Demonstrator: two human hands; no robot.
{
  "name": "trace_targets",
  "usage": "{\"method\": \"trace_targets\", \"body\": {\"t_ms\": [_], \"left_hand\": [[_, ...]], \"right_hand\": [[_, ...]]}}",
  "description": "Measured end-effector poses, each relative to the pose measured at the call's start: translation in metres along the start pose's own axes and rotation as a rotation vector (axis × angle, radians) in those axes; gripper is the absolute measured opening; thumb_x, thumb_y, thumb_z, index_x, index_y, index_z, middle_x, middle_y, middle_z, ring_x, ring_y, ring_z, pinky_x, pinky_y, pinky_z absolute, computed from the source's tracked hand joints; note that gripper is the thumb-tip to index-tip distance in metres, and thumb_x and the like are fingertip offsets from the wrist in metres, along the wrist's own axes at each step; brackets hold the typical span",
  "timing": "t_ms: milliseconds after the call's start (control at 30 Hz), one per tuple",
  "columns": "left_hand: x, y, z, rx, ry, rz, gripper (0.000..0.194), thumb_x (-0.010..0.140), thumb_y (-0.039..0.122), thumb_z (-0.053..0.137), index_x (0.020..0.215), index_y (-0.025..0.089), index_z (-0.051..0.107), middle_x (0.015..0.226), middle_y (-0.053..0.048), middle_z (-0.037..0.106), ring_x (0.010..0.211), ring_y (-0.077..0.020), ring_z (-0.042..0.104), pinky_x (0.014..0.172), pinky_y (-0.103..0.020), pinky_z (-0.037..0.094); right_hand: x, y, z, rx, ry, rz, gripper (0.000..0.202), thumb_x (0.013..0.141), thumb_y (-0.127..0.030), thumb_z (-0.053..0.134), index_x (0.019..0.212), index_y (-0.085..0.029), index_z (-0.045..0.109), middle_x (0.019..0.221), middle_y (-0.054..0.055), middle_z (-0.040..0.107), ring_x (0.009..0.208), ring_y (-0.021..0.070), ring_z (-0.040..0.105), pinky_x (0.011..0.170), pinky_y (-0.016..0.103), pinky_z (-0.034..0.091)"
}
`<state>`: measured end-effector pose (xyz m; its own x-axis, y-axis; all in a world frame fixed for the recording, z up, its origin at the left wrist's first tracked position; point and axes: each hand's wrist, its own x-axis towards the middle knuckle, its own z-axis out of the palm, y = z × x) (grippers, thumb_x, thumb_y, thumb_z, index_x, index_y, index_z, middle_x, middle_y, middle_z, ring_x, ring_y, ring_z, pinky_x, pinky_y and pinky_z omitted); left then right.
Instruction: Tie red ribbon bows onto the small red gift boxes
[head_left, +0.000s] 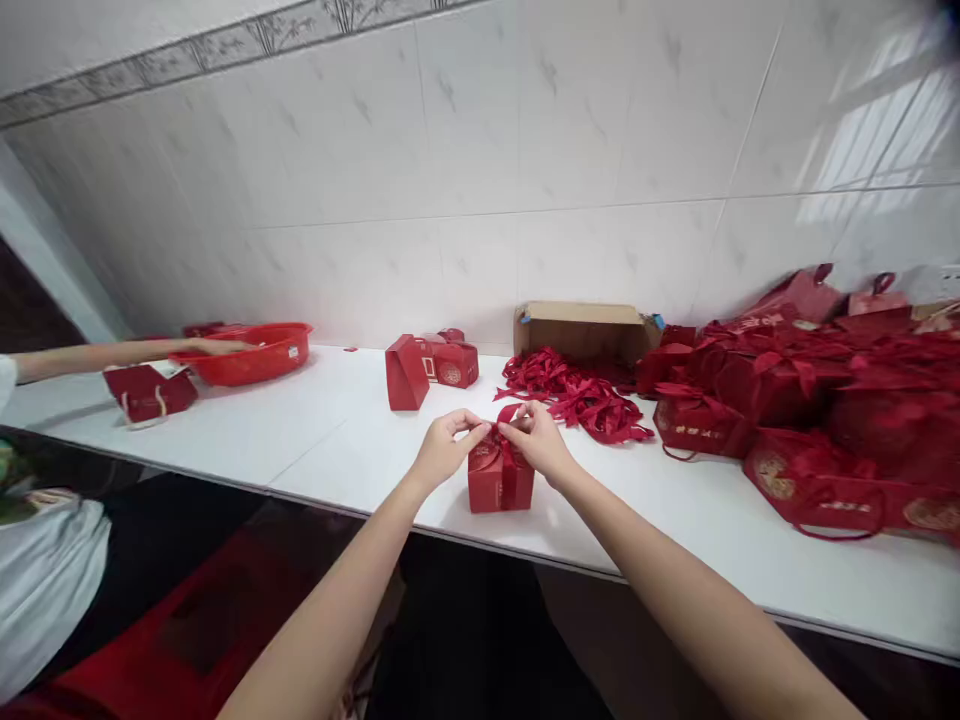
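Note:
A small red gift box point(486, 490) stands upright near the table's front edge, with a darker red ribbon point(509, 480) running down its front face. At the top of the box my left hand point(448, 446) pinches the ribbon from the left, thumb and forefinger together. My right hand point(541, 440) is closed on the ribbon at the right, and a loop of it stands up between the hands. The fingertips cover part of the knot area. Behind my right hand lies a tangled pile of red ribbons point(570, 390).
Red boxes point(454, 362) stand behind the hands. An open cardboard box point(585, 313) is against the wall. Many red gift boxes point(795, 400) are heaped at the right. At the left, another person's arm point(112, 357) reaches into a red basin point(259, 368) beside a dark red box point(154, 392).

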<state>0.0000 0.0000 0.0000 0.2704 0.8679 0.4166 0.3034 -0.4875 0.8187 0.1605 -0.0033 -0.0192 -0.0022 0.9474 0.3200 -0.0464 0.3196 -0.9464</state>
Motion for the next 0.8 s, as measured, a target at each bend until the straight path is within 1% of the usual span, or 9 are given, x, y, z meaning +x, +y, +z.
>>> {"method": "trace_targets", "body": {"t_ms": [67, 133, 200, 300, 367, 467, 567, 700, 800], "left_hand": [[-0.003, 0.002, 0.003, 0.034, -0.011, 0.059, 0.02, 0.075, 0.034, 0.062, 0.076, 0.016, 0.055, 0.078, -0.003, 0.062, 0.076, -0.0146, 0.059, 0.072, -0.027, 0.047], [-0.005, 0.003, 0.006, 0.059, -0.006, 0.092, 0.02, 0.071, 0.032, 0.065, 0.077, 0.016, 0.056, 0.079, -0.002, 0.062, 0.077, -0.0152, 0.06, 0.074, -0.027, 0.047], [-0.006, 0.003, 0.009, 0.077, 0.017, 0.096, 0.016, 0.07, 0.028, 0.065, 0.076, 0.016, 0.057, 0.079, -0.002, 0.063, 0.077, -0.0155, 0.06, 0.074, -0.027, 0.048], [-0.006, 0.001, 0.012, 0.096, 0.067, 0.085, 0.006, 0.072, 0.021, 0.059, 0.073, 0.016, 0.059, 0.077, -0.003, 0.065, 0.077, -0.0156, 0.061, 0.073, -0.028, 0.049], [-0.005, -0.001, 0.013, 0.108, 0.096, 0.098, 0.004, 0.071, 0.017, 0.056, 0.072, 0.016, 0.059, 0.077, -0.003, 0.065, 0.077, -0.0156, 0.062, 0.074, -0.028, 0.049], [-0.003, -0.002, 0.013, 0.125, 0.12, 0.115, 0.004, 0.07, 0.015, 0.055, 0.071, 0.016, 0.059, 0.075, -0.002, 0.065, 0.077, -0.0155, 0.063, 0.073, -0.027, 0.05], [-0.003, 0.0, 0.014, 0.151, 0.12, 0.113, 0.005, 0.071, 0.016, 0.056, 0.071, 0.016, 0.061, 0.074, -0.002, 0.066, 0.074, -0.0151, 0.063, 0.071, -0.026, 0.051], [-0.003, 0.004, 0.015, 0.165, 0.097, 0.115, 0.013, 0.072, 0.012, 0.052, 0.073, 0.017, 0.064, 0.077, -0.002, 0.069, 0.075, -0.015, 0.065, 0.072, -0.026, 0.052], [-0.003, 0.005, 0.015, 0.123, 0.046, 0.088, 0.012, 0.073, 0.013, 0.052, 0.075, 0.017, 0.064, 0.079, -0.003, 0.069, 0.078, -0.016, 0.067, 0.073, -0.026, 0.053]], "right_hand": [[0.001, -0.002, -0.003, 0.009, -0.058, -0.009, 0.035, 0.066, -0.032, 0.064, 0.075, -0.022, 0.033, 0.051, -0.011, 0.049, 0.044, 0.0076, 0.042, 0.047, 0.019, 0.033], [0.001, -0.005, -0.006, -0.017, -0.098, -0.023, 0.031, 0.067, -0.032, 0.064, 0.074, -0.022, 0.036, 0.052, -0.01, 0.05, 0.044, 0.0079, 0.043, 0.047, 0.019, 0.033], [0.0, -0.009, -0.007, -0.077, -0.128, -0.043, 0.022, 0.068, -0.03, 0.063, 0.073, -0.02, 0.043, 0.055, -0.007, 0.055, 0.047, 0.0088, 0.047, 0.049, 0.021, 0.036], [-0.004, -0.013, -0.006, -0.245, -0.091, -0.081, 0.008, 0.072, -0.025, 0.059, 0.074, -0.018, 0.057, 0.067, 0.0, 0.064, 0.06, 0.0129, 0.057, 0.06, 0.026, 0.044], [-0.006, -0.014, -0.005, -0.367, -0.054, -0.144, 0.01, 0.074, -0.02, 0.055, 0.077, -0.017, 0.064, 0.074, 0.003, 0.066, 0.066, 0.0144, 0.06, 0.066, 0.028, 0.046], [-0.011, -0.013, -0.003, -0.544, -0.028, -0.315, 0.02, 0.074, -0.015, 0.054, 0.086, -0.016, 0.07, 0.084, 0.007, 0.062, 0.075, 0.0156, 0.06, 0.071, 0.029, 0.048], [-0.013, -0.011, -0.003, -0.696, -0.045, -0.435, 0.023, 0.072, -0.015, 0.059, 0.091, -0.016, 0.071, 0.083, 0.007, 0.058, 0.077, 0.0169, 0.058, 0.073, 0.03, 0.047], [-0.011, -0.01, -0.005, -0.77, -0.034, -0.406, 0.018, 0.075, -0.014, 0.06, 0.088, -0.018, 0.073, 0.078, 0.006, 0.058, 0.072, 0.0163, 0.056, 0.07, 0.03, 0.046], [-0.01, -0.009, -0.005, -0.781, -0.01, -0.349, 0.016, 0.077, -0.013, 0.06, 0.085, -0.018, 0.074, 0.076, 0.006, 0.06, 0.069, 0.0161, 0.057, 0.068, 0.03, 0.046]]}}
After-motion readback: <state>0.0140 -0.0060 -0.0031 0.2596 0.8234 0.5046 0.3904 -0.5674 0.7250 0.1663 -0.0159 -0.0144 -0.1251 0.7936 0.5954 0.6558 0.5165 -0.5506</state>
